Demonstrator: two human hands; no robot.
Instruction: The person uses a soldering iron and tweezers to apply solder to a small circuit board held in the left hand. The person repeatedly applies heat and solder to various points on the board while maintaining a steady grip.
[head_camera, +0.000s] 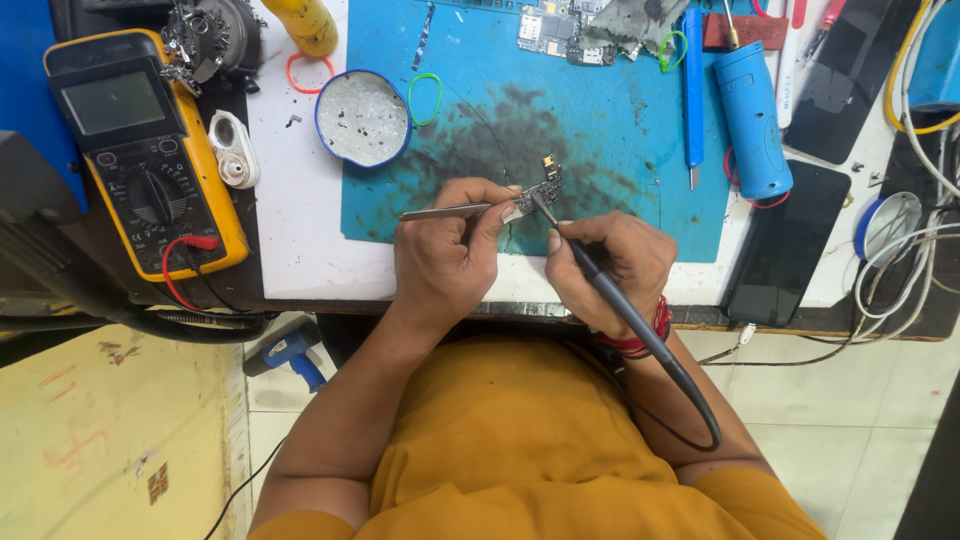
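My left hand (445, 255) grips metal tweezers (440, 211) whose tips pinch a small circuit board (540, 192) lying on the blue work mat (620, 130). My right hand (610, 265) holds a dark soldering iron (600, 280) like a pen, its tip touching the small board. The iron's cable loops down past my wrist, which wears a red band. Both hands rest at the mat's near edge, close together.
A yellow multimeter (150, 150) with red and black leads lies at the left. A round blue-rimmed tin (362, 117) sits on the mat's left edge. A blue cylinder (750, 120), a blue screwdriver (693, 90), another circuit board (555, 30) and two dark phones (785, 245) lie to the right.
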